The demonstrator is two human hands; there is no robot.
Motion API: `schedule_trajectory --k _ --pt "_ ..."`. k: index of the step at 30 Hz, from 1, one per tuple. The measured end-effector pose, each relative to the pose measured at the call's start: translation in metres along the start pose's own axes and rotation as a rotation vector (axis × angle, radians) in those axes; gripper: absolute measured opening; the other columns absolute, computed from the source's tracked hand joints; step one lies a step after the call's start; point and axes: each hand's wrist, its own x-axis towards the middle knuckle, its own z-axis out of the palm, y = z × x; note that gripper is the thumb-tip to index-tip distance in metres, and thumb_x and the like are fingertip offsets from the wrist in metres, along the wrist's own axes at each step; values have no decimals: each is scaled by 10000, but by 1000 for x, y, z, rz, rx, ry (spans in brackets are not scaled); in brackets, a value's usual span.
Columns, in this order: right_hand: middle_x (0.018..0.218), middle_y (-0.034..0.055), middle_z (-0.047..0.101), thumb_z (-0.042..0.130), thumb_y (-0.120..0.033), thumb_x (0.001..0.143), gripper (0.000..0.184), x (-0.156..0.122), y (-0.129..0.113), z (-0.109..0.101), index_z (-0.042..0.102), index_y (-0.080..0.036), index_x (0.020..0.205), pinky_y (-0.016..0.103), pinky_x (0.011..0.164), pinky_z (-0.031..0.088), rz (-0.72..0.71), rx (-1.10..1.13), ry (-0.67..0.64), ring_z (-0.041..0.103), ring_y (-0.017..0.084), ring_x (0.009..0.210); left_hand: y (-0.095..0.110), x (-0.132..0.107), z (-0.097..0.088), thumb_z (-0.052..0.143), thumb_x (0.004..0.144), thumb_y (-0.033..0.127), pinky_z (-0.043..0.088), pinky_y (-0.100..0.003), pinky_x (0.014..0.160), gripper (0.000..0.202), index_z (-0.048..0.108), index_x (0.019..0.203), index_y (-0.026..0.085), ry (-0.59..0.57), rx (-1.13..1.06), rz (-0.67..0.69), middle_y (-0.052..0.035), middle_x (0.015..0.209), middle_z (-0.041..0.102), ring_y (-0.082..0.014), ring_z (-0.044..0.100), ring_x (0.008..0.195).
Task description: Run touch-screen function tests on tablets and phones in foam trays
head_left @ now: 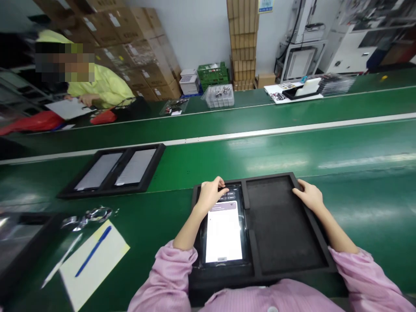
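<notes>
A black foam tray (255,260) with two recesses lies in front of me on the green bench. In its left recess sits a tablet (224,236) with a lit, mostly white screen. My left hand (211,193) is over the tablet's upper left part, its thumb stretched across the top of the screen and its fingers curved near the tray's far edge. Thumb and fingers are apart, with nothing visible between them. My right hand (310,196) grips the tray's right rim near the far corner, thumb on top and fingers over the outer side. The right recess holds nothing.
Another black tray (152,173) with two tablets lies at left. Nearer are a paper pad (107,264), a blue pen (94,250), a white stick (61,262) and crumpled clear film (97,213). Across the bench, a person (100,84) in yellow holds a white sheet.
</notes>
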Motion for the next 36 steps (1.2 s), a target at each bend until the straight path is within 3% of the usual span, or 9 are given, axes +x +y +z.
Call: schedule_trajectory --k 4,8,13,17,20,26,32,34,36 --pt "840 42 693 542 -403 821 297 -2 -3 -2 679 -222 1014 275 596 411 3 13 -6 659 281 824 1 1 0 831 725 304 348 -439 1021 383 520 930 217 -2 81 -56 -5 956 741 -223 679 965" --pt "765 22 665 539 -393 820 210 -5 -7 -5 649 -229 891 265 574 375 1 17 -11 651 268 791 1 -2 -1 569 937 329 304 -465 1059 104 609 960 235 -74 109 -26 -14 1007 739 -217 657 1036" --pt "746 21 647 536 -382 811 192 -7 -11 -6 632 -223 862 263 569 359 10 19 -11 642 261 766 5 -10 7 414 968 256 252 -515 1140 269 669 1050 226 -85 247 42 -80 1180 680 -243 611 1140" --pt "784 21 660 548 -367 818 161 -8 -13 -7 620 -227 855 258 575 352 7 26 -7 641 255 785 7 -9 0 351 987 378 302 -522 1144 358 618 833 195 -112 269 93 -79 962 707 -237 648 985" --pt "745 12 645 541 -358 821 143 -9 -14 -7 599 -227 824 258 567 345 -1 29 -1 632 244 749 6 -7 -9 389 958 452 291 -547 1161 328 559 817 210 -151 230 121 -55 911 710 -232 655 917" --pt "722 3 627 533 -362 817 152 -9 -14 -7 599 -226 823 260 555 333 -7 32 9 620 231 716 -1 -2 -18 566 837 418 267 -550 1189 222 567 899 205 -223 228 178 -82 1056 717 -270 660 1014" --pt "747 5 639 537 -348 816 141 -9 -14 -8 599 -223 835 259 567 339 5 32 1 628 234 740 -3 -3 -29 404 959 460 111 -608 1214 323 612 945 213 -331 163 162 -50 1170 692 -251 631 1127" --pt "748 7 642 536 -345 816 140 -9 -14 -8 602 -222 834 260 567 343 8 30 -2 630 237 744 -3 -6 -31 564 886 497 73 -649 1201 327 617 1061 226 -365 195 170 -60 1278 643 -285 602 1188" --pt "756 12 649 536 -349 816 154 -8 -14 -8 617 -222 849 263 568 349 12 27 -1 633 244 752 -2 -6 -29 750 748 491 68 -682 1185 477 605 1122 234 -367 249 180 -77 1303 618 -317 596 1193"
